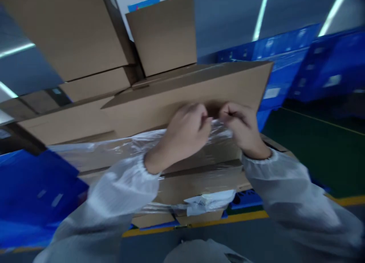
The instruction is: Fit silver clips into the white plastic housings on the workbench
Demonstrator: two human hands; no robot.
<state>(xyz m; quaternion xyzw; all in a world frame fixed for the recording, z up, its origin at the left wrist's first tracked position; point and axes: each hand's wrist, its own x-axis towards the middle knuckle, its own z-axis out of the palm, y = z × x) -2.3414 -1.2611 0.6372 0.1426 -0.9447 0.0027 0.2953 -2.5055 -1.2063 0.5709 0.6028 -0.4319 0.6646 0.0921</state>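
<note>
My left hand [189, 132] and my right hand [242, 124] are close together in front of a stack of cardboard boxes. Both have their fingers curled in a pinch. Clear stretch film [218, 132] runs bunched between and below them, and they appear to grip its upper edge. Behind my knuckles is the front face of a long cardboard box [142, 113]. The film wraps the wide cardboard boxes [199, 183] beneath. A whitish crumpled plastic piece [211, 202] hangs lower on the stack. Motion blur hides the fingertips.
More cardboard boxes [165, 35] rise behind, with a large one [71, 31] at upper left. Blue wrapped stacks [285, 73] stand at right, and a blue covering [37, 194] at left. A yellow line [239, 218] crosses the floor under the stack.
</note>
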